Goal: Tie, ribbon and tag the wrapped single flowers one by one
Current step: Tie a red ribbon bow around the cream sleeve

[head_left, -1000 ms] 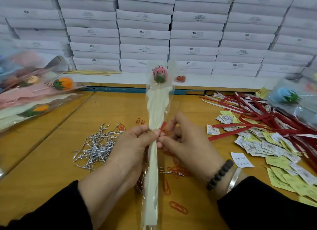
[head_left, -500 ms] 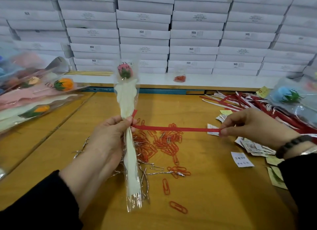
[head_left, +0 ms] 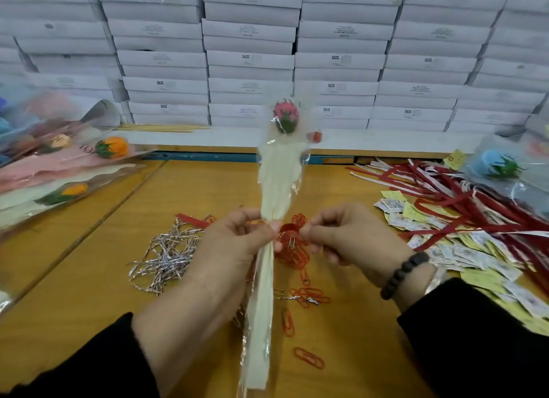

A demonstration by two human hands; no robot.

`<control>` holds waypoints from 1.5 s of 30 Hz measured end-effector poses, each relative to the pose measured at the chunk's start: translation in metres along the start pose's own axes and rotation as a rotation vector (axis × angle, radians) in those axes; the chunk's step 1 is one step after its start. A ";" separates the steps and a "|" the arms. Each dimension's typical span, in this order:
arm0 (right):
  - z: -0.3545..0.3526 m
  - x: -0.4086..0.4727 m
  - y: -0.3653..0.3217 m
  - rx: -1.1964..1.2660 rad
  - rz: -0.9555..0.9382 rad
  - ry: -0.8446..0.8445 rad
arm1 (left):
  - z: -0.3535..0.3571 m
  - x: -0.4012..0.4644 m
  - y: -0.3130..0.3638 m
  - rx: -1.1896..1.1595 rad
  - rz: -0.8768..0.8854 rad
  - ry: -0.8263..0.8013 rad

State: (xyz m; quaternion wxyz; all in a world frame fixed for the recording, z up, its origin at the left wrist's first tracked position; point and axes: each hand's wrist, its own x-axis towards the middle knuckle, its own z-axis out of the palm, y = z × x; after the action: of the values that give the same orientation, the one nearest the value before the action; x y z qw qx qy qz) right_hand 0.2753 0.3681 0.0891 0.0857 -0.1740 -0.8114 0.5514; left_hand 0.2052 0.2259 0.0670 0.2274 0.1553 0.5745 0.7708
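Over the wooden table (head_left: 89,264), the left hand (head_left: 231,243) pinches the wrapped flower (head_left: 277,189) at its thin neck and holds it nearly straight up, with the pink bloom at the top and the long cream tail pointing down toward the person. Just beside it, the right hand (head_left: 353,237) has its thumb and fingers curled close at that same neck, and seems to pinch the red ribbon (head_left: 286,229) there, though it is too blurry to be sure. Since the ribbon sits across the flower's long stem, right between both hands, I think the next pull should go sideways to make the knot tight.
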 end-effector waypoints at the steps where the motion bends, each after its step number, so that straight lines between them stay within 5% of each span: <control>1: 0.007 0.000 0.000 0.031 -0.003 -0.015 | 0.003 -0.002 -0.003 -0.013 -0.006 -0.011; 12: 0.028 0.000 -0.002 0.335 0.008 0.006 | 0.007 -0.006 -0.010 -0.054 0.044 0.057; 23: 0.033 -0.005 0.001 0.289 0.000 -0.113 | 0.002 -0.002 -0.015 0.002 0.089 0.151; 29: 0.037 -0.007 0.000 0.543 0.022 -0.089 | 0.006 -0.005 -0.016 0.055 0.072 0.189; 39: 0.029 -0.006 -0.001 0.535 0.028 -0.080 | 0.007 -0.003 -0.014 -0.057 -0.135 0.106; 45: 0.031 -0.003 0.005 0.490 0.036 -0.087 | 0.001 -0.001 -0.014 -0.103 -0.073 0.095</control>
State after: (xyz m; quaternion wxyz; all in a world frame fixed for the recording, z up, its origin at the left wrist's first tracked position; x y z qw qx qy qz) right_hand 0.2686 0.3422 0.0732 0.0804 -0.1384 -0.6532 0.7401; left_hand 0.2089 0.2298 0.0539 0.2357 0.0858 0.5495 0.7969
